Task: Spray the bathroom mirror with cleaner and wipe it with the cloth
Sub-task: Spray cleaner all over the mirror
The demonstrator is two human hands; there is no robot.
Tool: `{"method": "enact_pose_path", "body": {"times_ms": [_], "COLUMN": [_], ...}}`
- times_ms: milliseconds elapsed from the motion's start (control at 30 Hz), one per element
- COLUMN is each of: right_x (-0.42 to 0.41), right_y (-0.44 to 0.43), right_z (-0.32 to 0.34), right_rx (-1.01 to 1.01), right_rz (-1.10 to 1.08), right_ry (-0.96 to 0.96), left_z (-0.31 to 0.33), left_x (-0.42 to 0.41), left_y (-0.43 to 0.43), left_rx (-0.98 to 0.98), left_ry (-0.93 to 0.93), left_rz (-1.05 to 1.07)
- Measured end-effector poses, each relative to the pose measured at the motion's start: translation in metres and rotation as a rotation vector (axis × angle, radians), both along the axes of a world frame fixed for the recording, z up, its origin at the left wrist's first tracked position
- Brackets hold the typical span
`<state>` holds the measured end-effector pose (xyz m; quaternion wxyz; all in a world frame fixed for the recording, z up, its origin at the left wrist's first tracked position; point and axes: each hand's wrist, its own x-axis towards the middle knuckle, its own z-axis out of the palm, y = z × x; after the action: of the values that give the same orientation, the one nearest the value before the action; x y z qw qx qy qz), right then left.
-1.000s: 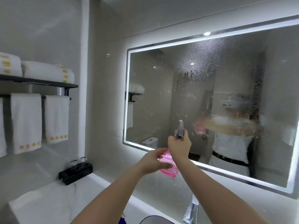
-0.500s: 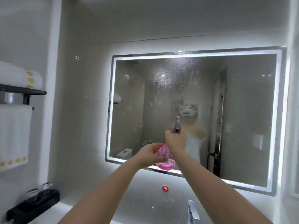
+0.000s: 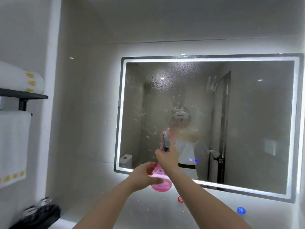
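Head view: a pink spray bottle (image 3: pixel 161 181) is held up in both hands in front of the lower left part of the mirror (image 3: pixel 257 129), near the glass but not touching it. The right hand (image 3: pixel 167 158) is wrapped round the bottle's neck from behind, fingers curled under the grey spray head (image 3: pixel 165 142), which sticks up above the knuckles and points at the glass. The left hand (image 3: pixel 143 176) cups the round pink body from the left, fingers curled behind it and the thumb lying across its front. The bottle stands roughly upright, its base hanging just below the mirror's bottom edge.

Wet specks and pale streaks cover the mirror's left and middle parts; the right part looks smoother. A bright strip of light runs round its frame. On the wall beneath it sit a red round sticker (image 3: pixel 180 199) and, further right, a blue round sticker (image 3: pixel 241 210). At the far left a folded white towel (image 3: pixel 19 78) lies on a black shelf (image 3: pixel 26 96), another white towel (image 3: pixel 13 146) hangs below it, and a black tray (image 3: pixel 44 218) at the bottom corner holds blurred glasses (image 3: pixel 31 212)
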<state>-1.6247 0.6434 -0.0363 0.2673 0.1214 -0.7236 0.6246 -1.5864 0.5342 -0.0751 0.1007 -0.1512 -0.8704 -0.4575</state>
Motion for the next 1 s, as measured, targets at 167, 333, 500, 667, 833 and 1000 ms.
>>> {"method": "enact_pose_path", "body": {"times_ms": [167,333,500,667,833,1000], "right_x": [0.001,-0.005,-0.01,-0.029,-0.058,-0.056], "right_y": [-0.033,-0.062,-0.093,-0.119,-0.146,-0.176], "right_z": [0.006,0.006,0.007,0.009,-0.001,-0.029], "right_rx": [0.073,0.1,0.125,0.118,0.109,-0.022], "right_rz": [0.009,0.048,0.127,0.051,0.049,0.012], "right_ry": [0.043,0.05,0.044,0.059,0.007,-0.031], "left_z": [-0.002,-0.005,-0.009,-0.005,-0.013,-0.021], "left_x": [-0.001,-0.001,-0.011,-0.03,-0.049,-0.051], "left_y": [-0.025,-0.054,-0.088,-0.111,-0.14,-0.172], "left_rx": [0.023,0.061,0.077,0.048,0.042,-0.076], "left_ry": [0.009,0.012,0.031,0.03,-0.008,-0.044], "left_rz": [0.033,0.084,0.119,0.105,0.139,0.147]}}
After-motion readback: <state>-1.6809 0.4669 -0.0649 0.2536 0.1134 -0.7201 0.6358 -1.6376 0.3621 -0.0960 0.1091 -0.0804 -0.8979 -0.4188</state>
